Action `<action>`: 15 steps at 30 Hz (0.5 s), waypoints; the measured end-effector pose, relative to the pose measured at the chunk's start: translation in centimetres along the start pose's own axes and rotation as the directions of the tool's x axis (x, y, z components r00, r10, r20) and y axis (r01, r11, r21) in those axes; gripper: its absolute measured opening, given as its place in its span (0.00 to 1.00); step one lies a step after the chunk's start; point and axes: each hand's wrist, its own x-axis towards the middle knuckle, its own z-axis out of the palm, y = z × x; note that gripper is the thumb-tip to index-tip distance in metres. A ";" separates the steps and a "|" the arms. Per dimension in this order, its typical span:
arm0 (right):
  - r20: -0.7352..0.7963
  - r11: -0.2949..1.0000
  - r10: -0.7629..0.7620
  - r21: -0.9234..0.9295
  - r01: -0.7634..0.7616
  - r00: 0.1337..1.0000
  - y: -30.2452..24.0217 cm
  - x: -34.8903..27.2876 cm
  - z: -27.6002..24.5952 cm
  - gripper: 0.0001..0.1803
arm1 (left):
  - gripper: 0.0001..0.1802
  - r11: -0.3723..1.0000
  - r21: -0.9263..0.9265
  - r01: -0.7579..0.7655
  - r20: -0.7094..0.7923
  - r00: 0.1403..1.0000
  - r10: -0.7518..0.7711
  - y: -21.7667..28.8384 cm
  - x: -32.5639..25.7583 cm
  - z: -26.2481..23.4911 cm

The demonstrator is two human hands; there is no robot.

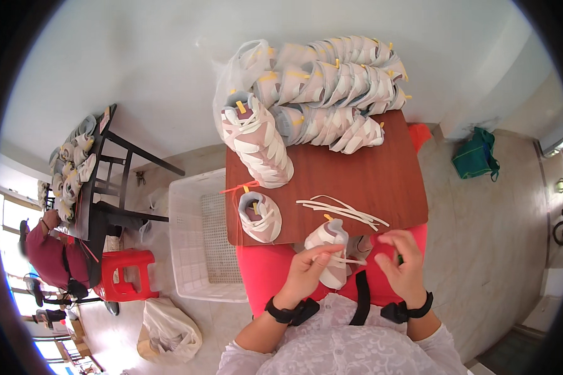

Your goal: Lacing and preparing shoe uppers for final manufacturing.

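Sneaker point(330, 250) at the table's point(381, 181) near edge looks light and soft, left hand point(306, 272) gripping its side, right hand point(400, 262) seemingly pinching a lace.

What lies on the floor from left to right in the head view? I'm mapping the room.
Red plastic stool → white plastic crate → wooden table → green bag.

Glossy reddish-brown wooden table point(356, 169) at centre; matt white-and-pink fabric shoe point(331, 250) below it; perforated white plastic crate point(187, 250), lower left.
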 end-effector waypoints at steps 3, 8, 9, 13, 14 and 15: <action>0.185 0.997 -0.073 0.035 0.068 0.980 -1.4 0.6 0.9 0.16 | 0.16 0.995 0.077 -0.059 0.063 0.997 0.054 -0.3 -0.2 1.6; 0.168 0.982 0.114 0.129 -0.136 0.979 -1.1 -0.7 4.3 0.19 | 0.15 0.981 0.109 -0.162 -0.047 0.985 0.168 -0.7 -0.3 2.4; 0.170 0.981 0.120 0.128 -0.142 0.978 -1.2 -0.7 4.1 0.19 | 0.15 0.986 0.095 -0.137 -0.078 0.986 0.144 -0.7 -0.4 2.3; 0.211 0.977 0.136 0.136 -0.167 0.968 -0.6 0.3 2.9 0.11 | 0.16 0.999 -0.007 -0.049 -0.171 0.984 0.047 0.2 -0.4 1.4; 0.250 0.960 0.179 0.169 -0.225 0.951 -0.4 0.6 2.2 0.06 | 0.18 0.985 -0.168 -0.027 -0.133 0.991 0.004 0.1 -0.2 0.8; 0.249 0.960 0.183 0.165 -0.228 0.951 -0.1 0.7 1.6 0.06 | 0.18 0.985 -0.171 -0.024 -0.131 0.991 0.001 0.3 -0.2 0.4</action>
